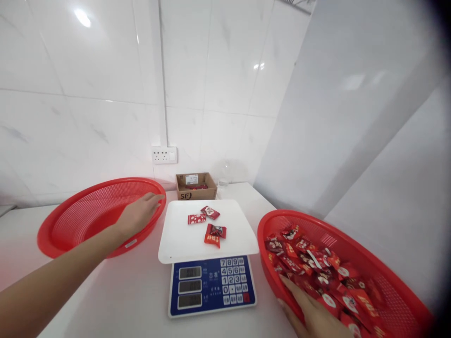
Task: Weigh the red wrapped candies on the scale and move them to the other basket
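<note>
My left hand [139,215] reaches over the left red plastic basket [88,197], its fingers closed on the right rim. The inside of that basket shows bare red mesh where my arm does not hide it. My right hand [312,312] grips the near-left rim of the right red basket [355,237], with the rim between thumb and fingers. Many red-wrapped candies [317,267] fill this basket. Between the baskets stands a digital scale [213,286] with a white pan [176,237]. Several candies [215,234] lie on the pan; two of them overlap.
Behind the scale, a small cardboard box [196,193] holds some red items. A clear plastic object [225,176] is beside it. A wall socket [164,155] sits on the white tiled wall [112,126]. At the right a grey-white panel [338,122] rises beside the white table [243,190].
</note>
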The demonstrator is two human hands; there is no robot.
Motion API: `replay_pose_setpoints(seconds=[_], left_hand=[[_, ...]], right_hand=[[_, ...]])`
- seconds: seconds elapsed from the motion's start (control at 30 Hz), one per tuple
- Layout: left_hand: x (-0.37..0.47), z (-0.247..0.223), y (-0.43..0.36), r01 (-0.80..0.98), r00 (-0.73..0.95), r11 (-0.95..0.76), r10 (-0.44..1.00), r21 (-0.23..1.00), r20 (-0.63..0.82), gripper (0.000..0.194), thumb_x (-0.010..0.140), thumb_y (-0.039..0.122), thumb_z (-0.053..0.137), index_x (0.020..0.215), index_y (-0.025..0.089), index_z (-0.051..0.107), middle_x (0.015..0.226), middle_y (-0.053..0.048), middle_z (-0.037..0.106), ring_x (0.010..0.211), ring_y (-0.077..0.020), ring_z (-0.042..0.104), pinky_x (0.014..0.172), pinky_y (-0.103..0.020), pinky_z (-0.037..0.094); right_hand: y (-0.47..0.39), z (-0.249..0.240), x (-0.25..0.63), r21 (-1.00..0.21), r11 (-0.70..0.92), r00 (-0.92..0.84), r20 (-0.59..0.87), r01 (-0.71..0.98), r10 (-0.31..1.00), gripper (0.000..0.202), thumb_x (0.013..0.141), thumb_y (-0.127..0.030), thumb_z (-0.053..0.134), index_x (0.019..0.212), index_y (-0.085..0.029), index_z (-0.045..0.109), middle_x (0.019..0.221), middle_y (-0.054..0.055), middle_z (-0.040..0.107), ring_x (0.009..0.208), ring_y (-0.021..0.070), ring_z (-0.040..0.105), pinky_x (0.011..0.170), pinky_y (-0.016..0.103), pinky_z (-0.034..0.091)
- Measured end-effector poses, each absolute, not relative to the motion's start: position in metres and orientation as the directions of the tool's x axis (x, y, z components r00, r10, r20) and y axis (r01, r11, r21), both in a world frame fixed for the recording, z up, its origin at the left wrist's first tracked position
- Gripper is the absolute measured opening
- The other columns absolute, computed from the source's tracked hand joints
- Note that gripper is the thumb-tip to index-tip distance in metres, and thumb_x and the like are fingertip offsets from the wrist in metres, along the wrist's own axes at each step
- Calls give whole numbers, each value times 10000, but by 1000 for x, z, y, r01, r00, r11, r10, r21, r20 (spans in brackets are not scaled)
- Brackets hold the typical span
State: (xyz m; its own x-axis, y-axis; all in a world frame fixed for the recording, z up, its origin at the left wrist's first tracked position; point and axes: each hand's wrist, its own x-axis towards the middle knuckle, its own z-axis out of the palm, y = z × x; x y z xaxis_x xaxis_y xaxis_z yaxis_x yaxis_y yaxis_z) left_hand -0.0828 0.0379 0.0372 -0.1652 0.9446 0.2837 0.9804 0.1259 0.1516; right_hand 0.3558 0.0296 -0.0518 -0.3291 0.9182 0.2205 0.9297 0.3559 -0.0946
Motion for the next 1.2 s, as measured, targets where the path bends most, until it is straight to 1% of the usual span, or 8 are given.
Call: replay_pose_setpoints(seconds=[0.13, 0.23, 0.3, 0.4, 0.53, 0.73, 0.93, 1.2], left_hand=[[-100, 37, 34, 962, -270, 250, 924, 107, 272, 462, 904, 364, 274, 1303, 179, 417, 1269, -153, 487, 827, -281, 623, 544, -346, 461], [-94, 32, 40, 974, -225, 213, 934, 73, 278, 469, 885, 399, 344, 1276, 162, 448, 1296, -171, 478, 1008, -332, 569, 788, -462, 450], [-83, 28, 48, 990, -138, 127, 952, 57, 275, 418, 884, 391, 372, 1195, 160, 526, 1237, -155, 542, 1130, -334, 492, 973, -534, 296], [-55, 20, 62, 997, 26, -44, 970, 70, 242, 379, 895, 382, 376, 1149, 173, 563, 1193, -118, 589, 1163, -272, 471, 1048, -470, 223], [-14, 4, 80, 962, 214, -239, 961, 133, 176, 360, 879, 313, 434, 1208, 198, 525, 1244, -83, 566, 1173, -220, 473, 996, -333, 332], [7, -7, 97, 930, 261, -288, 955, 228, 144, 437, 823, 98, 376, 1239, 168, 492, 1152, -116, 566, 1021, -230, 564, 869, -321, 417], [12, 5, 98, 915, 207, -251, 964, 315, 169, 505, 711, 113, 493, 1213, 170, 488, 1053, -99, 512, 967, -240, 543, 842, -332, 427], [43, 8, 80, 854, 292, -306, 951, 421, 98, 260, 699, 201, 542, 956, 215, 507, 985, -33, 566, 827, -202, 576, 656, -285, 428]], right_hand=[[24, -45, 350, -105, 334, -305, 225, 937, 926, 413, 856, -366, 395, 1204, -228, 569, 1142, 42, 650, 958, 212, 652, 728, 293, 555], [23, -41, 347, -110, 310, -287, 184, 944, 940, 420, 862, -354, 379, 1216, -217, 559, 1140, 39, 652, 961, 215, 650, 742, 305, 551], [22, -41, 347, -114, 298, -278, 162, 948, 947, 426, 864, -359, 377, 1222, -212, 553, 1145, 36, 649, 964, 216, 649, 754, 310, 547], [23, -41, 348, -117, 299, -281, 154, 947, 947, 426, 862, -369, 386, 1223, -215, 552, 1154, 31, 644, 980, 214, 642, 766, 303, 543], [23, -41, 348, -98, 295, -276, 172, 950, 946, 427, 848, -390, 410, 1212, -227, 563, 1178, 37, 628, 1007, 220, 630, 758, 299, 544], [20, -32, 343, -76, 254, -246, 105, 964, 964, 428, 869, -376, 356, 1221, -239, 557, 1163, 40, 639, 992, 205, 637, 751, 283, 537], [21, -30, 341, -106, 255, -243, 117, 961, 963, 415, 864, -373, 367, 1207, -253, 568, 1102, 47, 673, 963, 213, 649, 720, 290, 541], [20, -32, 343, -114, 273, -255, 151, 955, 955, 415, 860, -374, 373, 1195, -238, 575, 1102, 50, 673, 929, 211, 661, 708, 288, 540]])
